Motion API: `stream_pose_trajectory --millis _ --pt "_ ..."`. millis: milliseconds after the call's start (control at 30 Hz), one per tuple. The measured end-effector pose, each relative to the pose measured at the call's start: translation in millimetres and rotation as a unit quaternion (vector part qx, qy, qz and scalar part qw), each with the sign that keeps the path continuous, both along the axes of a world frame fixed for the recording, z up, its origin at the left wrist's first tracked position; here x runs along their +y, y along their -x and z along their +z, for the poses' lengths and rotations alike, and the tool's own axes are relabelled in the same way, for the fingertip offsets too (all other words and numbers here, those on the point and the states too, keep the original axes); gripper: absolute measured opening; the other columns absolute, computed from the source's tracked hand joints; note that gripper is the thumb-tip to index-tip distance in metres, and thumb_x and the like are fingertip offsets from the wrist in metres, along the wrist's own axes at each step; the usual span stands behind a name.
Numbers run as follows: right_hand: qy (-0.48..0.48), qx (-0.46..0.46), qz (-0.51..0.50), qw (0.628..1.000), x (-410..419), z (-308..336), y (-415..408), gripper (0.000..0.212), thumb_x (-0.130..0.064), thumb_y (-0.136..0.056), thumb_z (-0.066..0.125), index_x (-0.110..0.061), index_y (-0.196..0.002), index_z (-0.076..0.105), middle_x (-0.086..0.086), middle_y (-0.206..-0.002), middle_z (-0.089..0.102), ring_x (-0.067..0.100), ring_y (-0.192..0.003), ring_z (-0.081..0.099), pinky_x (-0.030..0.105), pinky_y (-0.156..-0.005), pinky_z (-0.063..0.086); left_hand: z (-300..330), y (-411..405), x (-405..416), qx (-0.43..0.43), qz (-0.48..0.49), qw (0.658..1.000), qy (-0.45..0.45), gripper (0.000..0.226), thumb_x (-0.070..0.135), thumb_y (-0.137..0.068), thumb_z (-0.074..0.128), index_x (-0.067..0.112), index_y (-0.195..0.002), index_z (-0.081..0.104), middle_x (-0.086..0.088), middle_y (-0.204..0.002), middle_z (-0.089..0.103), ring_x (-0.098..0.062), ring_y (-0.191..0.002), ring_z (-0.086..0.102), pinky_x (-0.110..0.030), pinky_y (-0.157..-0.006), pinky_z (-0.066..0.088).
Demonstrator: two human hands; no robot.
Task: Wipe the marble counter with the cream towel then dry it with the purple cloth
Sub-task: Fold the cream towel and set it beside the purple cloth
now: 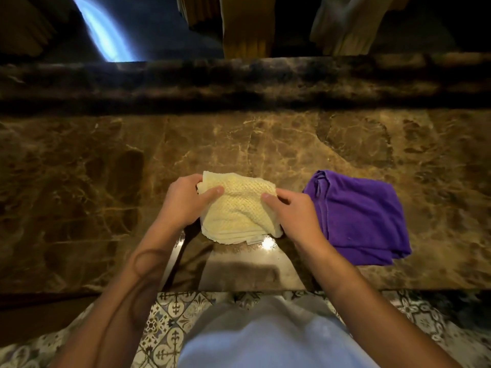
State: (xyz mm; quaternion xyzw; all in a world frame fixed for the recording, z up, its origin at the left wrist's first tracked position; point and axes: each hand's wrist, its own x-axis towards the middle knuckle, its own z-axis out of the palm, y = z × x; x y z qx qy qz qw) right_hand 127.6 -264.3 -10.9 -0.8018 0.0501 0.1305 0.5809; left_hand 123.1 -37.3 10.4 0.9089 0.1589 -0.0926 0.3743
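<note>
A folded cream towel [239, 211] with a waffle texture lies on the brown marble counter [106, 181], near its front edge. My left hand [183, 200] grips the towel's left side, thumb on top. My right hand [295, 213] pinches its right side, thumb on top as well. A folded purple cloth [364, 216] rests flat on the counter just right of my right hand, untouched.
A raised marble ledge [239, 83] runs along the back of the counter, with a dark mirror above it. The counter's front edge [239, 289] is close to my body, over a patterned tile floor [170, 328].
</note>
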Motion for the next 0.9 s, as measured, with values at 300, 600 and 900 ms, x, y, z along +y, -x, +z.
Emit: stream_pose_trajectory --millis 300,600,900 --pt "0.265 -0.026 -0.006 0.964 -3.4 3.7 -7.2 0.032 -0.042 -0.089 0.066 -0.019 -0.067 0.068 -0.005 -0.059 0.061 0.019 -0.066 0.060 0.034 -0.060 0.041 -19.0 16.9 8.9 -0.047 0.041 0.995 -0.080 0.039 0.050 -0.087 0.073 0.018 -0.108 0.074 0.007 -0.081 0.068 -0.016 -0.076 0.064 -0.039 -0.074 0.055" --pt "0.376 -0.023 0.013 0.926 2.4 2.7 -3.7 0.023 -0.050 -0.086 0.064 -0.028 -0.092 0.064 -0.003 -0.086 0.073 0.026 -0.086 0.068 0.036 -0.073 0.052 -23.3 25.0 5.0 -0.033 0.040 0.987 -0.152 0.033 0.053 -0.090 0.067 0.026 -0.109 0.069 0.009 -0.087 0.063 -0.014 -0.080 0.061 -0.037 -0.070 0.054" --pt "0.289 -0.153 -0.041 0.944 -52.6 40.7 1.1 0.018 -0.043 -0.088 0.065 -0.030 -0.098 0.072 -0.012 -0.090 0.072 0.011 -0.083 0.067 0.038 -0.078 0.056 -8.5 21.4 -2.5 -0.135 -0.002 0.975 -0.176 0.056 0.049 -0.088 0.071 0.019 -0.133 0.058 -0.003 -0.140 0.051 -0.017 -0.123 0.047 -0.031 -0.099 0.043"
